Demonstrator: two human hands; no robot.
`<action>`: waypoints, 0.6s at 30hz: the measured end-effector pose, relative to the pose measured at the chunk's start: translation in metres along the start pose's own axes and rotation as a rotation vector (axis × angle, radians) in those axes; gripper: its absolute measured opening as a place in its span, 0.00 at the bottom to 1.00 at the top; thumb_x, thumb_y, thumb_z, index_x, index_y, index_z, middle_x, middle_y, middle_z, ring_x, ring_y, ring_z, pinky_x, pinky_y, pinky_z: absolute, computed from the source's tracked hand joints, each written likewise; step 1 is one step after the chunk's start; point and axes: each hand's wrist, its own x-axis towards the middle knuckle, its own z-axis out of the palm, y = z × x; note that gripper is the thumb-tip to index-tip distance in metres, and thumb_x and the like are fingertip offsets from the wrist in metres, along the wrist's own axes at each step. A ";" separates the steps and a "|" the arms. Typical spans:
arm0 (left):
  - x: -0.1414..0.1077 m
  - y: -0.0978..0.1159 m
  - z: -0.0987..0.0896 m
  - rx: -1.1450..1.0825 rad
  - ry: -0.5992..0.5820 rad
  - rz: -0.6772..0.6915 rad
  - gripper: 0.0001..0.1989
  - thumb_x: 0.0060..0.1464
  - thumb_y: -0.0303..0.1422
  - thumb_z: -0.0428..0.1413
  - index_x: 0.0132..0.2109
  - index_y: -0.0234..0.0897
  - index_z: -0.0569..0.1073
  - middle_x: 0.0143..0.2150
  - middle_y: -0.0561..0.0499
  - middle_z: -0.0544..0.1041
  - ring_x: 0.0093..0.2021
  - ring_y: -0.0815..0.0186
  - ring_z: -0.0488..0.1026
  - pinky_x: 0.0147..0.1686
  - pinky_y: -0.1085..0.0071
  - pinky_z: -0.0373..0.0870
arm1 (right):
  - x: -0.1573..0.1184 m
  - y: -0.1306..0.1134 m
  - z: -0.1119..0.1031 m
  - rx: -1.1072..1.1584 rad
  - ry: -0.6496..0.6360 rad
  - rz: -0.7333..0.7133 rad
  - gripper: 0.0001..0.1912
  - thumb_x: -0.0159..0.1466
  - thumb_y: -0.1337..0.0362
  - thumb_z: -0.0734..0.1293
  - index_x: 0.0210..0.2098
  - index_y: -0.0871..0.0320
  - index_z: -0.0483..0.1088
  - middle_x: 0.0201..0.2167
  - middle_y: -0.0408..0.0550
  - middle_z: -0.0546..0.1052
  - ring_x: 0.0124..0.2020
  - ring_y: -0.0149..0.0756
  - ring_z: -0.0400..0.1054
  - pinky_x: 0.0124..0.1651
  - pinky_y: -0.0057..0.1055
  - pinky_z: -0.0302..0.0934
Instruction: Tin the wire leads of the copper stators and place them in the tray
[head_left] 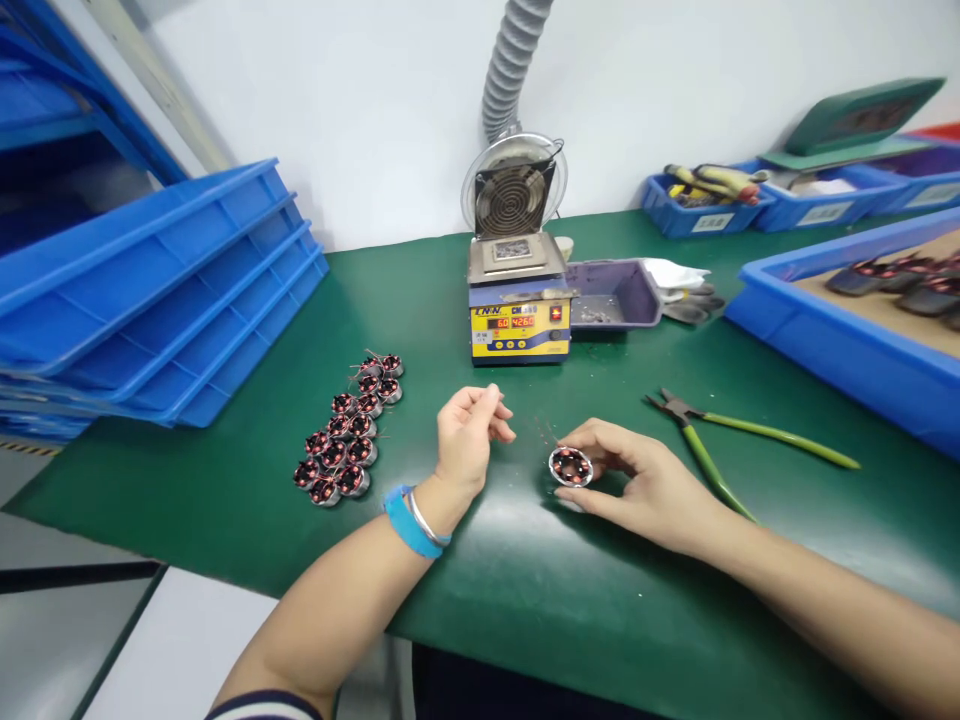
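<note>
"Where's the copper-wound ring (571, 466)?"
"Right hand (652, 490), between thumb and fingers. Left hand (463, 440)'s half-curled; can't tell if it's holding anything."
"Any writing?"
"Yellow-fronted unit (519, 345) beyond: "CM", red digits 60, then 426."

The right grip (651, 487) holds a wire-wound ring (559, 467) near green-handled cutters (684, 409).

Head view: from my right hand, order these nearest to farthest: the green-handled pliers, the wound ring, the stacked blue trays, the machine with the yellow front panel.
1. Wound ring: at the right hand's fingertips.
2. Green-handled pliers: just beyond the hand, to its right.
3. Machine: farther back, left of the hand.
4. Stacked blue trays: far left.
</note>
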 end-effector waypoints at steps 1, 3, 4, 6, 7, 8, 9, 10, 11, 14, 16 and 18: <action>0.000 -0.003 0.001 0.028 -0.029 -0.019 0.22 0.44 0.49 0.60 0.31 0.33 0.67 0.23 0.55 0.71 0.17 0.76 0.65 0.19 0.79 0.61 | 0.002 -0.002 -0.003 -0.002 0.018 0.012 0.17 0.54 0.56 0.71 0.38 0.58 0.70 0.32 0.50 0.77 0.30 0.35 0.72 0.35 0.33 0.70; -0.001 -0.010 0.004 0.098 -0.100 -0.055 0.22 0.44 0.49 0.60 0.32 0.33 0.67 0.24 0.55 0.71 0.17 0.76 0.66 0.19 0.79 0.60 | 0.011 -0.006 -0.013 0.013 0.071 0.029 0.19 0.53 0.54 0.72 0.39 0.58 0.69 0.33 0.51 0.77 0.33 0.38 0.73 0.39 0.36 0.70; -0.001 -0.014 0.005 0.129 -0.138 -0.068 0.21 0.44 0.48 0.60 0.33 0.33 0.67 0.25 0.55 0.71 0.18 0.75 0.66 0.19 0.78 0.61 | 0.019 -0.007 -0.021 0.023 0.103 0.032 0.20 0.52 0.53 0.73 0.38 0.58 0.69 0.34 0.51 0.77 0.34 0.38 0.73 0.40 0.36 0.70; 0.001 -0.019 0.007 0.175 -0.198 -0.084 0.19 0.45 0.45 0.60 0.34 0.33 0.67 0.26 0.55 0.70 0.19 0.75 0.66 0.20 0.78 0.61 | 0.042 -0.011 -0.040 0.006 0.173 0.046 0.22 0.49 0.51 0.74 0.36 0.58 0.69 0.31 0.50 0.77 0.30 0.37 0.71 0.35 0.33 0.68; 0.001 -0.021 0.007 0.190 -0.216 -0.085 0.18 0.46 0.44 0.59 0.35 0.33 0.67 0.26 0.55 0.69 0.19 0.75 0.66 0.20 0.78 0.62 | 0.058 -0.014 -0.052 -0.018 0.210 0.056 0.23 0.48 0.51 0.74 0.36 0.59 0.69 0.28 0.48 0.75 0.27 0.34 0.69 0.31 0.31 0.66; 0.002 -0.023 0.007 0.204 -0.228 -0.082 0.17 0.46 0.42 0.59 0.36 0.33 0.68 0.26 0.56 0.69 0.20 0.75 0.66 0.21 0.78 0.62 | 0.076 -0.018 -0.063 -0.061 0.259 0.068 0.24 0.46 0.51 0.75 0.36 0.59 0.70 0.24 0.46 0.73 0.24 0.31 0.65 0.26 0.29 0.62; 0.003 -0.024 0.006 0.223 -0.238 -0.076 0.16 0.46 0.40 0.59 0.36 0.32 0.68 0.26 0.56 0.68 0.20 0.76 0.66 0.22 0.78 0.62 | 0.096 -0.023 -0.074 -0.108 0.296 0.087 0.23 0.46 0.52 0.75 0.36 0.60 0.71 0.22 0.44 0.71 0.22 0.29 0.62 0.24 0.27 0.58; 0.003 -0.024 0.006 0.250 -0.251 -0.066 0.15 0.46 0.38 0.59 0.36 0.32 0.68 0.26 0.56 0.68 0.21 0.76 0.65 0.22 0.78 0.62 | 0.117 -0.030 -0.084 -0.154 0.336 0.116 0.22 0.48 0.54 0.74 0.36 0.61 0.72 0.22 0.43 0.70 0.22 0.28 0.60 0.25 0.27 0.57; 0.004 -0.024 0.005 0.283 -0.267 -0.051 0.14 0.45 0.37 0.59 0.36 0.32 0.68 0.26 0.56 0.68 0.21 0.76 0.64 0.23 0.78 0.62 | 0.139 -0.037 -0.093 -0.226 0.375 0.154 0.19 0.50 0.55 0.73 0.36 0.62 0.73 0.24 0.45 0.72 0.24 0.28 0.61 0.27 0.27 0.57; 0.003 -0.024 0.003 0.387 -0.320 -0.010 0.11 0.45 0.33 0.60 0.36 0.32 0.69 0.27 0.55 0.70 0.22 0.77 0.63 0.24 0.78 0.60 | 0.200 -0.057 -0.105 -0.401 0.480 0.244 0.16 0.57 0.56 0.68 0.33 0.66 0.74 0.26 0.50 0.73 0.27 0.30 0.62 0.34 0.30 0.58; 0.003 -0.023 0.003 0.422 -0.338 0.000 0.10 0.45 0.31 0.60 0.35 0.32 0.69 0.27 0.56 0.69 0.22 0.77 0.63 0.24 0.78 0.60 | 0.232 -0.063 -0.105 -0.458 0.521 0.263 0.18 0.60 0.57 0.65 0.31 0.69 0.73 0.27 0.55 0.73 0.30 0.33 0.63 0.36 0.33 0.58; 0.003 -0.023 0.003 0.434 -0.342 -0.001 0.10 0.45 0.30 0.60 0.35 0.32 0.69 0.26 0.56 0.69 0.22 0.77 0.63 0.25 0.77 0.60 | 0.257 -0.063 -0.101 -0.498 0.523 0.265 0.17 0.59 0.59 0.65 0.30 0.71 0.73 0.30 0.59 0.73 0.35 0.38 0.66 0.40 0.35 0.58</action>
